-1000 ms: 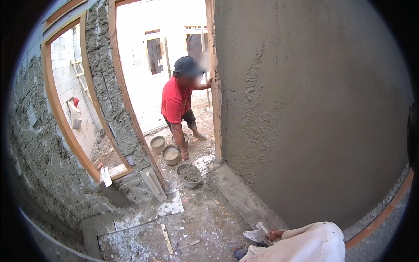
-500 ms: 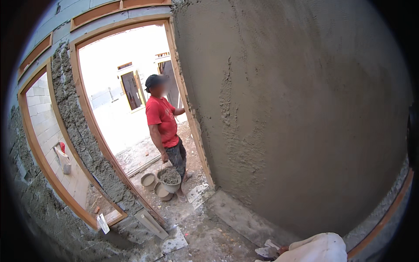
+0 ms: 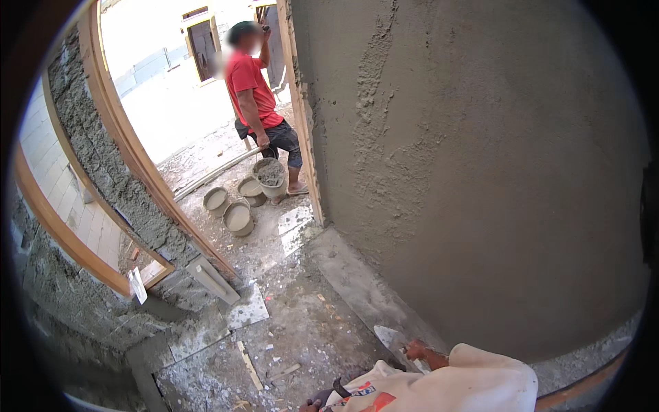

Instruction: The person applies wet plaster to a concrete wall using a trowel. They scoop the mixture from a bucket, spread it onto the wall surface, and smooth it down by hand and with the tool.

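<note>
Low in the picture, my right hand comes out of a pale sleeve with its fingers closed round a trowel. The metal blade points up and left, over the base of the plastered wall. At the lower edge my left hand shows only in part, close to the front of my pale printed shirt. A dark band lies near it, and its fingers are mostly cut off by the frame. Tall wet grey plaster covers the wall ahead, smooth on the right and rougher by the doorway.
In the doorway a person in a red shirt grips a bucket of mortar, with several other buckets on the ground. A wooden door frame borders the opening. A flat board leans against it; wood strips litter the floor.
My view has tipped downward, bringing more of my right hand, the trowel and my shirt into sight. The person in red has turned and raised one hand to the head.
</note>
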Motion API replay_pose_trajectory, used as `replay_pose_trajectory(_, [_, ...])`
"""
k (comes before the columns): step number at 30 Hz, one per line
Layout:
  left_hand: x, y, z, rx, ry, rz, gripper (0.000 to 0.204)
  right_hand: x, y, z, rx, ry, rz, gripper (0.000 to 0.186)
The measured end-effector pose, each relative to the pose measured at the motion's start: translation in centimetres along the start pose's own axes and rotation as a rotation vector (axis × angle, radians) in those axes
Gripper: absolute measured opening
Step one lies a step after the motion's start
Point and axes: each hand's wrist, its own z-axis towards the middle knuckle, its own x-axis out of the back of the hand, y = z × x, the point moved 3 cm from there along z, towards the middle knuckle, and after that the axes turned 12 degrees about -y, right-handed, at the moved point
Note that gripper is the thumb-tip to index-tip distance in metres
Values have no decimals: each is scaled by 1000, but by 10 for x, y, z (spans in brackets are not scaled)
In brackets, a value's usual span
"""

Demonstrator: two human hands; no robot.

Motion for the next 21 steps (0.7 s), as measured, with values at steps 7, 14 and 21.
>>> replay_pose_trajectory(7, [16,-34,59,16,124,-257,64,2,47,22,-127,122,-18,37])
replay_pose_trajectory(14, [51,-132,51,9,46,-216,27,-40,-29,4,-105,33,85,37])
replay_pose_trajectory(21, [79,-102,43,44,-35,126,55,-56,-63,-30,-233,80,-14,50])
